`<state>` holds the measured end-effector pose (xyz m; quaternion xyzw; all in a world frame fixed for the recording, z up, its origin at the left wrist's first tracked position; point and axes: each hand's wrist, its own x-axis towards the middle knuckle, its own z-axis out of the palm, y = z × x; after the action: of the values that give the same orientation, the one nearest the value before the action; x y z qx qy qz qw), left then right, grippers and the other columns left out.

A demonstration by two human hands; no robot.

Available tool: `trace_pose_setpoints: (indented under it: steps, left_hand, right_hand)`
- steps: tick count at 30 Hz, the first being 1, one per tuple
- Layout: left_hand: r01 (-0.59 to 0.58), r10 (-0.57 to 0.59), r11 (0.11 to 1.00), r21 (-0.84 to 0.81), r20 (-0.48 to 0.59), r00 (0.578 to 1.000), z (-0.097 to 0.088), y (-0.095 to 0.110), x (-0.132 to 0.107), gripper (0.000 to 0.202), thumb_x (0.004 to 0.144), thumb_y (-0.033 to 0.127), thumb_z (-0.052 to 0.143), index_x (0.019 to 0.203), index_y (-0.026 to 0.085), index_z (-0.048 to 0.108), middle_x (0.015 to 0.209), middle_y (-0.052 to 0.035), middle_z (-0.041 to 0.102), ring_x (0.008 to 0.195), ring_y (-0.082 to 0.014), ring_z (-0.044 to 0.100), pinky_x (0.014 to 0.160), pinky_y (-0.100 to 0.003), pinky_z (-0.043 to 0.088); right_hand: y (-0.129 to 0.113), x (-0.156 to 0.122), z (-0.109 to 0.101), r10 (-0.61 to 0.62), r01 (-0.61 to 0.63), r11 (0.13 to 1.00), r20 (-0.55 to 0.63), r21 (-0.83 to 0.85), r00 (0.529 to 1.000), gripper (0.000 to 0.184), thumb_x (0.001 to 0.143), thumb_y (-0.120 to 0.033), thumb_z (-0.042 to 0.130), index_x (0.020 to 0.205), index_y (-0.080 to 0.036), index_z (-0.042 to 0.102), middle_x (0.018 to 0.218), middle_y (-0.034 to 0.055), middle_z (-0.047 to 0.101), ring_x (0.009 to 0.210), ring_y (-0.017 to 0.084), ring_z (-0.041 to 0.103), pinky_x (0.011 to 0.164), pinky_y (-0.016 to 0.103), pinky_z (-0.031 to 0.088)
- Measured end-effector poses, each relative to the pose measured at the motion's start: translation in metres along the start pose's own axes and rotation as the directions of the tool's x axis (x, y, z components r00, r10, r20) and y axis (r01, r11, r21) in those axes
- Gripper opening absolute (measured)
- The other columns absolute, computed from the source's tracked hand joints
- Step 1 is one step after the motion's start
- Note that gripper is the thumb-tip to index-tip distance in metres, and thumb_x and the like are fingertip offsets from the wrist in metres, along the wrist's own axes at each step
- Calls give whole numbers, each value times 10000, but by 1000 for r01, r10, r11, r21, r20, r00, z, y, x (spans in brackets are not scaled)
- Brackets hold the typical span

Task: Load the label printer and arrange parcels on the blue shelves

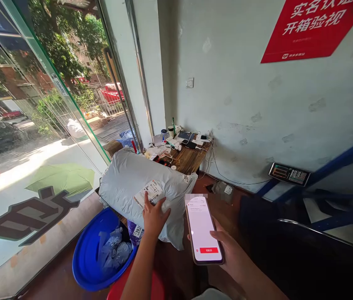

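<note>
Spreading its fingers over the lower part of a white label (154, 189), in the head view, the left hand (155, 213) lies against a bulky grey parcel (126, 173), its grip released and clasping nothing. The right hand (228, 243) grasps a smartphone (200, 227) from beneath, thumb along the screen's edge; the lit display is mostly white, with a red button near its bottom. The parcel, at centre, stands just in front of a wooden table (200, 157) strewn with papers, cables and a green bottle (173, 123); what supports it is hidden. Below it, a purple package (135, 234) with a white label shows beside a blue tub (81, 260) containing crumpled clear plastic (120, 252). A red container (157, 287) is partly visible beyond the left forearm. At right, a keypad display unit (289, 173) stands near the wall (232, 91).
</note>
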<state>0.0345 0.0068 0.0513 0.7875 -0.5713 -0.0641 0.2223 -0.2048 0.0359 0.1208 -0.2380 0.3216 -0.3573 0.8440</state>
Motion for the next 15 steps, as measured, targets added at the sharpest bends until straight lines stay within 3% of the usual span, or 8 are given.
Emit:
trace_pose_setpoints:
  steps: [9,15]
  left_hand:
    - [-61,66,996,60,-82,994,14,-2,-8,482,791,339,660,1268,333,598,1522,-141,128,1118,-301,511,945,-497,461]
    - [-77,89,992,103,-120,989,12,-1,-11,490,799,315,654,1284,338,588,1349,-133,341,1068,-261,510,934,-450,471]
  right_hand:
    - [-6,2,11,-4,6,999,40,-34,999,890,600,-413,768,1333,-230,295,998,93,747,870,296,693,757,412,473]
    - [-7,3,13,18,-16,999,52,-33,998,934,570,-404,776,1335,-226,271,1022,92,735,795,275,683,696,386,457]
